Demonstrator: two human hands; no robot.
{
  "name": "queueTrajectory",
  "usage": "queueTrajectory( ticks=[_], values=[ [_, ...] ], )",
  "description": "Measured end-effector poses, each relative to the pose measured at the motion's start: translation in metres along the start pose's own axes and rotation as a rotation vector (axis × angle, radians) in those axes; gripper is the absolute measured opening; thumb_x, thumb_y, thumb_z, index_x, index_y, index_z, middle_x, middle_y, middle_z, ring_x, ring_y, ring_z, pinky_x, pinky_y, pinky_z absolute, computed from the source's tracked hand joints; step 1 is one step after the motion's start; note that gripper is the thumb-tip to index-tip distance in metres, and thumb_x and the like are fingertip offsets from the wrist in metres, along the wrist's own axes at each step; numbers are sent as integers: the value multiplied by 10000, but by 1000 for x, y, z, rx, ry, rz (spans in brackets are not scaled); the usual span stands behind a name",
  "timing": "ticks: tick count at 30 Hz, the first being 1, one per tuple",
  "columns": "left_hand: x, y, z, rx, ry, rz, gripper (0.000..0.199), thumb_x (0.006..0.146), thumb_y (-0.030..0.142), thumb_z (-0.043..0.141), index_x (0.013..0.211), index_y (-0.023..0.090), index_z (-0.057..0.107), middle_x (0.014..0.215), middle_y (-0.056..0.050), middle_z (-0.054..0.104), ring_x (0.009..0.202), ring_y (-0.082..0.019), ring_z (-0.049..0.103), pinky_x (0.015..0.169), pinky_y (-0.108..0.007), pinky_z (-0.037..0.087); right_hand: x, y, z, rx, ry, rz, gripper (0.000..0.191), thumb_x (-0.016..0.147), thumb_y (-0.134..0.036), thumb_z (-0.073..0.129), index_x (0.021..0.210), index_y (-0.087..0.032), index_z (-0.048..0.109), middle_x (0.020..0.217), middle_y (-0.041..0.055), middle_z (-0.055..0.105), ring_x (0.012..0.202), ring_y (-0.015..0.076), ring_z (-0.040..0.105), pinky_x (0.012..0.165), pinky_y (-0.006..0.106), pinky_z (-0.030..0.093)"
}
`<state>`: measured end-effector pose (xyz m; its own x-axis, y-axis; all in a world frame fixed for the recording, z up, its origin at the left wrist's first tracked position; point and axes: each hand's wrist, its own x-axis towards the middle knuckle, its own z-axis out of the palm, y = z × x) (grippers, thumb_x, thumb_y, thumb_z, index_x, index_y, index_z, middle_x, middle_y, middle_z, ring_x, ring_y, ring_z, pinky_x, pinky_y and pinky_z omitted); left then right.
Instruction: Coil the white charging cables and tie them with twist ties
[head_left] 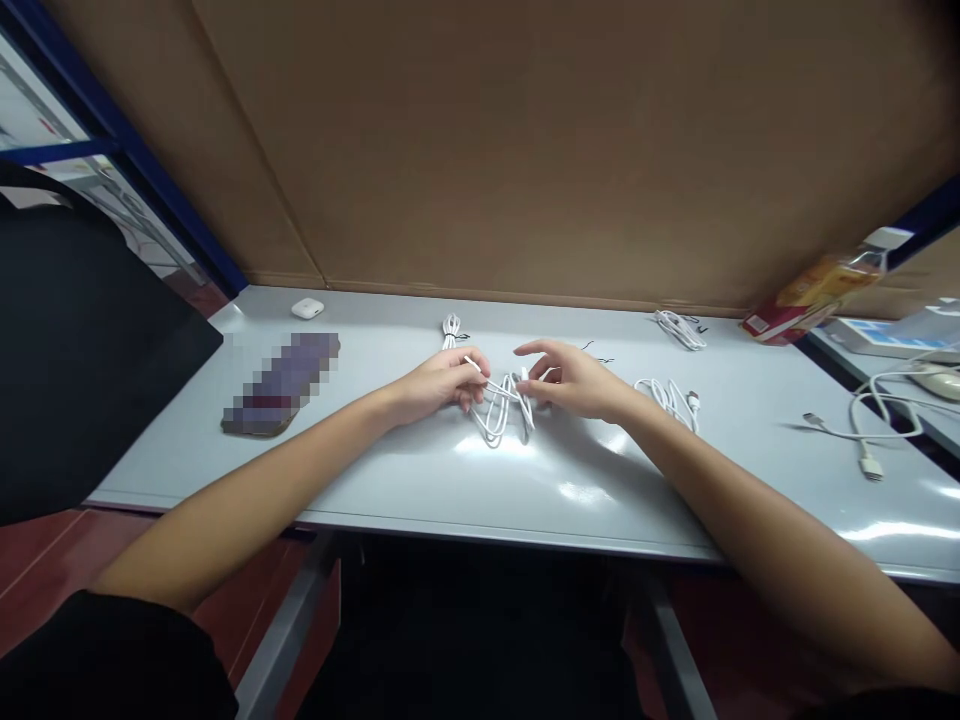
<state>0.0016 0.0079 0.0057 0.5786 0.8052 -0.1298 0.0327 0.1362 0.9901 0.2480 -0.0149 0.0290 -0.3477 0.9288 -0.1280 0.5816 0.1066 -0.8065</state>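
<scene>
A white cable (493, 425), in loose coils, is between my two hands just above or on the grey table. My left hand (441, 386) pinches one side of the coils between thumb and fingers. My right hand (576, 382) has its thumb and curled fingers at the other side, by what looks like a white plug, while its index finger stretches out above. The right fingertips are partly hidden behind the cable. Just beyond my left hand lies a bundled white cable (451, 328) with a dark tie around it. Thin dark ties (604, 360) lie behind my right hand.
More white cables lie to the right: a coil (667, 397), a bundle (681, 330) at the back and a loose cable (862, 435). A drink bottle (817, 290) lies tilted at the back right. Left are a blurred-out phone-like object (281, 385), a white case (307, 308) and a black chair (82, 350).
</scene>
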Motion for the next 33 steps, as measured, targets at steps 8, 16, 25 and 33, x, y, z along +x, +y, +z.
queueTrajectory(
  ticks=[8, 16, 25, 33],
  values=[
    [1, 2, 1, -12, 57, -25, 87, 802, 186, 668, 861, 162, 610, 798, -28, 630, 688, -132, 642, 591, -246, 521, -4, -8, -4, -342, -9, -71, 239, 997, -337, 527, 1049, -220, 729, 937, 51, 761, 766, 187, 652, 683, 312, 445],
    [1, -1, -1, 5, 50, -19, 66, 818, 189, 659, 870, 168, 623, 797, -29, 635, 689, -126, 635, 617, -251, 529, -12, -18, -1, -316, 12, -32, 280, 839, -288, 721, 1102, -204, 676, 928, 73, 769, 771, 212, 688, 682, 312, 471],
    [2, -2, -4, -5, 48, -18, 80, 837, 206, 669, 888, 172, 618, 806, -21, 635, 683, -121, 637, 617, -250, 531, -7, -9, -11, 146, -114, 30, 267, 878, -182, 623, 1136, -244, 598, 693, -16, 668, 671, 176, 620, 665, 312, 464],
    [-1, 4, 3, -4, 51, -24, 35, 846, 167, 629, 875, 163, 611, 796, -9, 621, 681, -106, 620, 617, -239, 529, -4, 2, -12, 104, -189, -64, 244, 829, -214, 724, 1060, -225, 646, 981, 39, 697, 824, 196, 682, 722, 330, 529]
  ],
)
